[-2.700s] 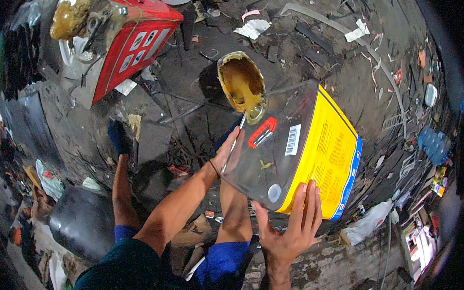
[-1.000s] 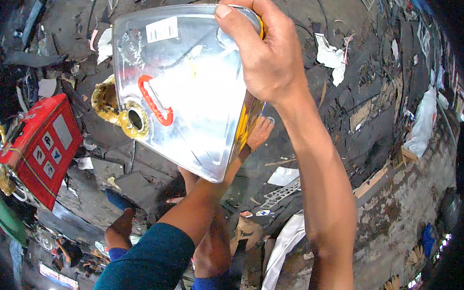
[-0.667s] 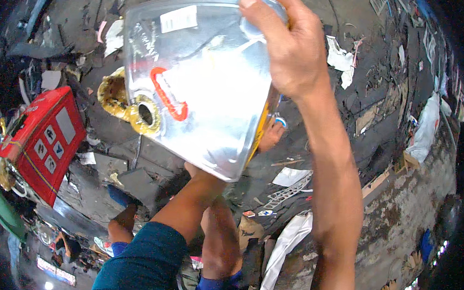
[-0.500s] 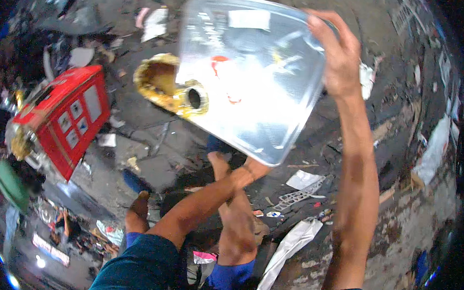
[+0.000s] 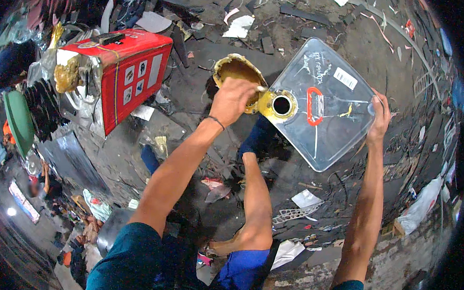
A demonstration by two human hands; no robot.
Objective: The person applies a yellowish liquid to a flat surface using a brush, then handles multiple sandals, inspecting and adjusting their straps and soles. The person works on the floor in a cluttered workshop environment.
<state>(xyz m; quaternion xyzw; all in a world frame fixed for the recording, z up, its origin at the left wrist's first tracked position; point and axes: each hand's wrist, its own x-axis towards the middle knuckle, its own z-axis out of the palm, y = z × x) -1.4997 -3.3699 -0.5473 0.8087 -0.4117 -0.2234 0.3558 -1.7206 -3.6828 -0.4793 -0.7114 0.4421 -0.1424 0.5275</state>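
A large square metal tin (image 5: 331, 132) is tilted in front of me, its grey top facing up. It has a red handle (image 5: 314, 106) and a round open spout (image 5: 281, 105) ringed with yellow residue at the left corner. My right hand (image 5: 380, 116) grips the tin's right corner. My left hand (image 5: 232, 102) is closed beside the spout corner, fingers curled; a small whitish bit shows at its fingertips, too small to name. Just beyond that hand is a yellow-coated bowl-like container (image 5: 239, 71), partly hidden by it.
A red box-shaped can (image 5: 135, 78) with picture labels stands at left, its near corner caked in yellowish residue. A green round object (image 5: 18, 121) lies farther left. Paper scraps (image 5: 239, 27), a perforated strip (image 5: 297, 215) and a pale plastic sheet (image 5: 422, 204) litter the dark ground.
The tin has swung right and lower, its spout corner turned toward my left hand. My left hand has come from under the tin's lower edge to the bowl-like container.
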